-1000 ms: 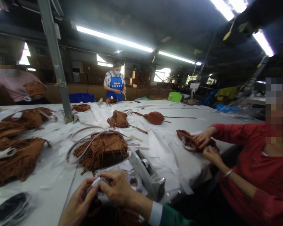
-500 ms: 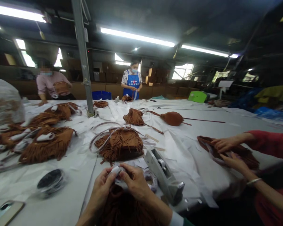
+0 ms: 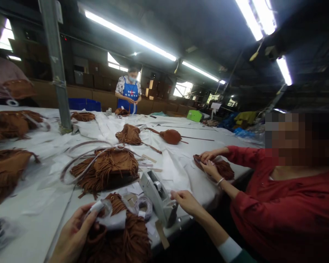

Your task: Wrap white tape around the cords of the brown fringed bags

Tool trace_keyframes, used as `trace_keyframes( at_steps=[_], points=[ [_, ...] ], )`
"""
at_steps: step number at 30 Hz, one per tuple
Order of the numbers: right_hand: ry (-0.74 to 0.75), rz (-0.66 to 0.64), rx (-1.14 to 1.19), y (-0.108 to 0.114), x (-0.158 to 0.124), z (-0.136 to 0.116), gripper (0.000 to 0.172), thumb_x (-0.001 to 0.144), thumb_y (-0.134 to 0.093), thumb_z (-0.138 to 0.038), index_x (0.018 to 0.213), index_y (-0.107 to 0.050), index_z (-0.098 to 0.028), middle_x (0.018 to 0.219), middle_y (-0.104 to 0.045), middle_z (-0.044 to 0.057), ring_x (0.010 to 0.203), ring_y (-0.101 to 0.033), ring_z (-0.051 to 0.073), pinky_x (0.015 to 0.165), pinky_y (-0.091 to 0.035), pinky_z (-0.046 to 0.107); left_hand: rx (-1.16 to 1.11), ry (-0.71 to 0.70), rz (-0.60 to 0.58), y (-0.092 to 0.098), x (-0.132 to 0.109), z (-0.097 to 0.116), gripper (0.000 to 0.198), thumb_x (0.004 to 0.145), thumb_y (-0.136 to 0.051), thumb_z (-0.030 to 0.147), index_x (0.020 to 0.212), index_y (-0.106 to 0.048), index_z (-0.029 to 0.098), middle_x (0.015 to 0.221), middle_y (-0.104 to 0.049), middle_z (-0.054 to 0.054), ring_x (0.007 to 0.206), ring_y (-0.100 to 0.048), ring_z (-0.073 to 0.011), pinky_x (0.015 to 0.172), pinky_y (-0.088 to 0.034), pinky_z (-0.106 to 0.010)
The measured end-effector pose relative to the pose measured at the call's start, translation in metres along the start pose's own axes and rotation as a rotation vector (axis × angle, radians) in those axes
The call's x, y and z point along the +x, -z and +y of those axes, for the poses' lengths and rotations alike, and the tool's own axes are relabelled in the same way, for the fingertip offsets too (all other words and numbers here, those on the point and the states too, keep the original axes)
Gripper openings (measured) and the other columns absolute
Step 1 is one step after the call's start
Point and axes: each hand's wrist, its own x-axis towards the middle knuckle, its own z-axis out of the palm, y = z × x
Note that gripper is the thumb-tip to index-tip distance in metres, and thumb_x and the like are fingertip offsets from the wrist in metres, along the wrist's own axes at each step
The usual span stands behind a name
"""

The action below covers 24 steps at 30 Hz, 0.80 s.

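My left hand is closed around a white-wrapped piece at the top of a brown fringed bag. White wrapping sheet hangs over part of that bag, whose lower end runs out of the picture. My right hand has its thumb and fingers pinched together by the front end of a grey tape dispenser; anything between the fingertips is too small to make out. A roll of pale strap or ribbon lies between the bag and the dispenser.
Another fringed bag with a wrapped looped strap lies just beyond. More brown bags are at left, near a metal post. On my right a co-worker in red handles a brown bag. Across the table stands a person in a blue apron.
My right hand has left the wrapped piece and moved right to the tape dispenser. My left hand still holds the piece. The view has turned right, bringing the co-worker in red into sight.
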Motion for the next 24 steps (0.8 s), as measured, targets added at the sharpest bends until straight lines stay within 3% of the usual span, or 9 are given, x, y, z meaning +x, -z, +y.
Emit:
trace_keyframes(
  at_steps=[5,10,15,18,24],
  points=[
    [-0.056,-0.087,0.112,-0.011,-0.001,-0.002,0.041,0.063,-0.066,-0.05,0.05,-0.064,-0.012,0.044,-0.053,-0.002,0.047,-0.043,0.01,0.049,-0.032,0.022,0.073,-0.006,-0.011,0.003,-0.004,-0.002,0.065,0.062,-0.075,0.055,0.112,-0.056,0.019,0.06,-0.063,0.002,0.057,-0.063,-0.0186,0.054,-0.056,-0.026],
    [-0.108,-0.014,0.194,-0.01,-0.009,-0.003,0.038,0.062,-0.066,-0.048,0.057,-0.067,-0.011,0.049,-0.056,0.0,0.047,-0.041,0.009,0.048,-0.03,0.022,0.093,0.015,-0.011,0.004,-0.006,-0.002,0.067,0.058,-0.076,0.058,0.11,-0.056,0.02,0.058,-0.063,0.003,0.06,-0.065,-0.0203,0.051,-0.055,-0.023],
    [-0.098,0.104,0.236,-0.002,-0.024,-0.009,0.033,0.066,-0.061,-0.044,0.067,-0.068,-0.012,0.061,-0.062,0.002,0.059,-0.051,0.013,0.058,-0.038,0.024,0.098,0.007,-0.012,0.005,-0.008,-0.002,0.062,0.063,-0.074,0.056,0.111,-0.055,0.022,0.059,-0.062,0.004,0.06,-0.063,-0.0173,0.052,-0.054,-0.022],
    [-0.112,0.127,0.214,0.0,-0.036,-0.005,0.028,0.065,-0.062,-0.041,0.063,-0.066,-0.013,0.055,-0.059,0.0,0.056,-0.05,0.013,0.055,-0.036,0.024,0.12,0.016,-0.027,0.006,-0.007,-0.003,0.062,0.065,-0.073,0.056,0.113,-0.054,0.022,0.061,-0.063,0.004,0.062,-0.064,-0.0182,0.054,-0.055,-0.022],
    [-0.164,0.168,0.151,-0.023,-0.061,0.02,0.032,0.071,-0.054,-0.043,0.058,-0.061,-0.015,0.049,-0.057,0.0,0.046,-0.048,0.013,0.05,-0.036,0.025,0.116,0.016,-0.036,0.01,-0.004,-0.008,0.06,0.068,-0.072,0.054,0.116,-0.053,0.022,0.062,-0.064,0.004,0.063,-0.064,-0.0177,0.059,-0.055,-0.023]
  ],
)
